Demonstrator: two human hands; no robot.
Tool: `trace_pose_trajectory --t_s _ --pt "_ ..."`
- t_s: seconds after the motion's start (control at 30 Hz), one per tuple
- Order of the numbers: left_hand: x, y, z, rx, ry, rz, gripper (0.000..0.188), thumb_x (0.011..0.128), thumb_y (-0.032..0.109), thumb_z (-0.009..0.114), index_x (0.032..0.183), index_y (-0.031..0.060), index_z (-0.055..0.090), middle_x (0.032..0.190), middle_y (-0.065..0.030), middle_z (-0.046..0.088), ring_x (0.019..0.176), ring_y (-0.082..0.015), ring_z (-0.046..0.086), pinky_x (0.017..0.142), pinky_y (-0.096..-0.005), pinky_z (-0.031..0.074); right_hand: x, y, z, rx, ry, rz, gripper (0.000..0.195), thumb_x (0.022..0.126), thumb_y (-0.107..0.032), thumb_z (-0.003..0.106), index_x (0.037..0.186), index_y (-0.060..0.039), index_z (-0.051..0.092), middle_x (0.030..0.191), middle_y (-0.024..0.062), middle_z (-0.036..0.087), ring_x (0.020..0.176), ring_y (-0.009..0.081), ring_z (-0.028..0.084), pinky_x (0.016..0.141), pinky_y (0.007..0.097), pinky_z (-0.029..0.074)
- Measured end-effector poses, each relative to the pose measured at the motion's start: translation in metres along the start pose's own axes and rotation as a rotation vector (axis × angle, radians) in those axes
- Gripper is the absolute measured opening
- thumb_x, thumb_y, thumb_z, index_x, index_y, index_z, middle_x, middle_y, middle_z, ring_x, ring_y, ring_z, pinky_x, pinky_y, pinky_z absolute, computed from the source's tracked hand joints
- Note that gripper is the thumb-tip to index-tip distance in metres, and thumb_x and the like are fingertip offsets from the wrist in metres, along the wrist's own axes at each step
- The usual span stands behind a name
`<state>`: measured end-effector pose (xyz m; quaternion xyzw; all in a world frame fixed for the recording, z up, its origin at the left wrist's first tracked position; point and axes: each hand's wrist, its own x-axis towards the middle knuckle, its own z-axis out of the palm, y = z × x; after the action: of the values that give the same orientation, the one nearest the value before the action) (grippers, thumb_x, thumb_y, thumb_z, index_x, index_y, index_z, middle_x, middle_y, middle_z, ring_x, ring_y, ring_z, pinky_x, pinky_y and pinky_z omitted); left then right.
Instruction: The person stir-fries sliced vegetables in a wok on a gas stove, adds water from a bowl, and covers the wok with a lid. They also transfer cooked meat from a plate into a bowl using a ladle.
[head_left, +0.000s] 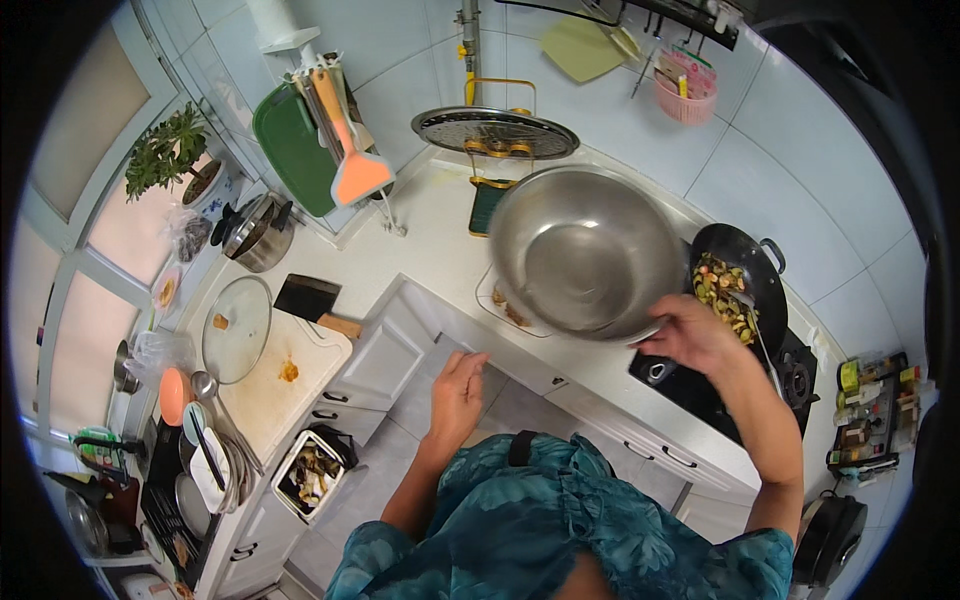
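My right hand (694, 334) grips the lower right rim of a large stainless steel basin (585, 255), which is tilted so its inside shows and looks bare. Under the basin's left edge, a clear dish (517, 322) with brown bits of food is partly covered. Just right of the basin, a black wok (772, 300) holds cooked chopped vegetables and a metal spatula (757, 330). My left hand (459, 386) is raised in front of the counter's edge, its fingers close together and slightly bent, touching nothing that shows.
A black gas hob (701, 397) lies under the wok. At the left are a cutting board (262, 405), a glass lid (236, 330), a cleaver (307, 296) and a steel pot (259, 236). An open waste bin (307, 476) stands below the left counter. A steamer plate (495, 131) stands behind the basin.
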<state>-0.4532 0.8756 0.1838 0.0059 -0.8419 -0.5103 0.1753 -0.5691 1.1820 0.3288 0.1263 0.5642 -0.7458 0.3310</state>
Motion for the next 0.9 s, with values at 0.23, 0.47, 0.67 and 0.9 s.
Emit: trace_pose_trajectory --t_s 0.23,0.47,0.67,0.9 --pt "0.0 -0.078 -0.079 0.006 0.02 -0.094 0.023 0.09 -0.007 0.051 0.106 -0.0012 0.066 0.09 -0.0157 0.061 0.074 -0.0297 0.061 0.067 -0.0333 0.049 0.14 0.075 0.129 0.061 -0.061 0.195 0.038 0.09 -0.007 0.058 0.124 0.0091 0.051 0.115 0.025 0.064 0.099 0.0399 0.069 0.084 0.0405 0.061" --pt "0.002 -0.111 -0.137 0.049 0.054 -0.17 0.02 0.091 -0.006 0.051 0.102 -0.0024 0.067 0.086 -0.0121 0.061 0.07 -0.0187 0.061 0.065 -0.0295 0.051 0.244 0.136 0.189 0.2 -0.048 0.189 0.035 0.092 -0.003 0.051 0.124 0.0111 0.048 0.114 0.0251 0.064 0.099 0.0384 0.069 0.084 0.0423 0.062" --pt "0.008 -0.128 -0.155 0.031 0.067 -0.2 0.025 0.086 -0.01 0.049 0.103 -0.003 0.067 0.087 -0.0131 0.061 0.071 -0.0214 0.061 0.067 -0.0321 0.051 0.293 0.157 0.192 0.345 -0.029 0.195 0.032 0.096 -0.006 0.049 0.125 0.0082 0.05 0.115 0.0227 0.062 0.098 0.0354 0.067 0.082 0.0415 0.062" --pt "0.018 -0.134 -0.131 0.027 -0.063 -0.136 0.022 0.09 -0.005 0.05 0.103 -0.0018 0.067 0.09 -0.0142 0.063 0.076 -0.0231 0.063 0.066 -0.0317 0.053 0.251 0.154 0.179 0.392 -0.124 0.141 0.043 0.095 -0.021 0.065 0.124 0.0062 0.049 0.117 0.0206 0.061 0.092 0.0347 0.069 0.08 0.0406 0.062"
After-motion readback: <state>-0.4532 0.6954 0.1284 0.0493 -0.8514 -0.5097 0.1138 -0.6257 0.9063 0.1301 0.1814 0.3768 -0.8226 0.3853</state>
